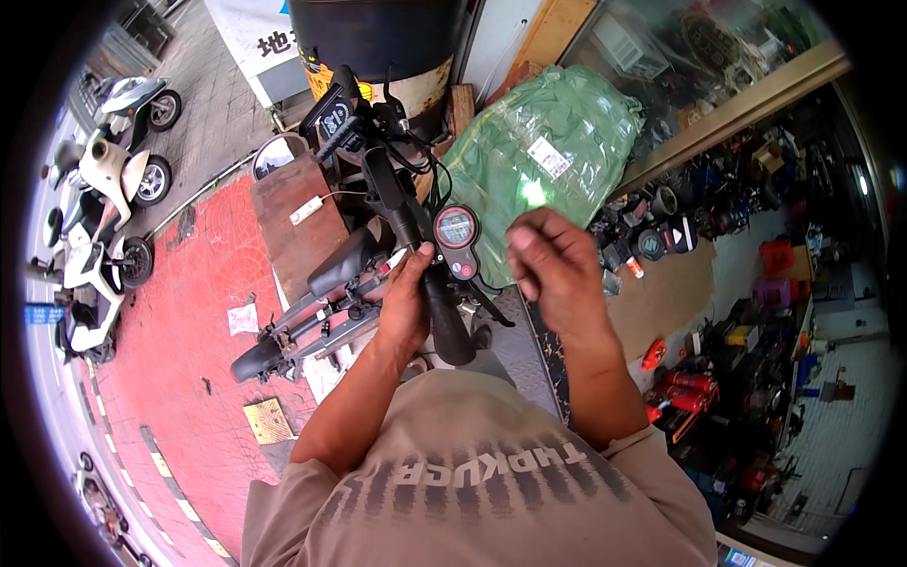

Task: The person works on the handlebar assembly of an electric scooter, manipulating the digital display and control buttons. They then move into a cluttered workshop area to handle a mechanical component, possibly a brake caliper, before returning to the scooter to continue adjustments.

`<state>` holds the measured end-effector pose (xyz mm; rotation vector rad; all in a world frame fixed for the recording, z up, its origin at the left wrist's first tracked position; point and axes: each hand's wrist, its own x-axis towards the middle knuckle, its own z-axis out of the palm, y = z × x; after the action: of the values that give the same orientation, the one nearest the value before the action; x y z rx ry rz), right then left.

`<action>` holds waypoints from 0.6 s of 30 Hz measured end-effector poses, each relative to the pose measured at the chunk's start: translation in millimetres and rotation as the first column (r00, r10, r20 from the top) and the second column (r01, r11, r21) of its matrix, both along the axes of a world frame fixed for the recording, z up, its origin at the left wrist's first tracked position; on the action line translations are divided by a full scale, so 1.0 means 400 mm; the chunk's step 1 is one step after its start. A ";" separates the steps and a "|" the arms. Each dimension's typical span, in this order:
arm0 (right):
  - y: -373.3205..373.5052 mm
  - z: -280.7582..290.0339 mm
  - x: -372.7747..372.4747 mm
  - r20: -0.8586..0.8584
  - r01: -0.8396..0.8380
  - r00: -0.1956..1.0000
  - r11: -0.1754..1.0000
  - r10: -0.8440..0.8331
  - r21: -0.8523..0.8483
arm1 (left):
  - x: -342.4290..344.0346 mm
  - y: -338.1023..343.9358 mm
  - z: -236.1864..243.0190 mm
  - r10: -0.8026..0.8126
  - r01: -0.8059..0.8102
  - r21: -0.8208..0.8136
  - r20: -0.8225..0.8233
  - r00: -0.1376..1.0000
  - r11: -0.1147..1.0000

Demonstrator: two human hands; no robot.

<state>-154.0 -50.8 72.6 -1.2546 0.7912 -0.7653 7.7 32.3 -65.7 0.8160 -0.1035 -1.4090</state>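
left hand (406, 300): thumb extended, fingers mostly hidden | right hand (559, 269): raised, fingers curled

The grip (449, 326) looks matt, the wrap (501, 142) glossy plastic.

two hands (406, 300) (559, 269), one round display (456, 228), one green bag (505, 142)

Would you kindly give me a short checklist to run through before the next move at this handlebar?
1. Left hand on the handlebar: ok, gripping it beside the round display.
2. Right hand off the handlebar: ok, raised apart from it.
3. Right hand empty: cannot tell, its curled fingers may hide something small.
4. Display face uncovered: ok, neither hand blocks it.
5. Display firmly fastened: cannot tell, its fixings are not clear.
6. Green bag apart from the handlebar: cannot tell, they overlap in this view.
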 end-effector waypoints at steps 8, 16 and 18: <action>-0.033 -0.167 -0.058 -0.167 0.140 0.973 0.983 -0.159 -0.123 | 0.019 -0.003 0.008 -0.112 0.111 0.029 0.032 0.993 0.993; -0.035 -0.242 -0.007 -0.280 -0.100 0.960 0.966 0.031 -0.237 | -0.015 -0.014 -0.008 -0.036 0.037 -0.004 0.068 0.997 0.999; -0.044 -0.247 -0.002 -0.260 -0.105 0.965 0.962 0.037 -0.252 | -0.017 -0.016 -0.001 -0.027 0.027 0.014 0.067 0.997 1.000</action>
<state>-154.8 -68.3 -26.1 -1.6366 0.8633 -0.6743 1.0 26.0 -66.0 0.8762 -0.1578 -1.4090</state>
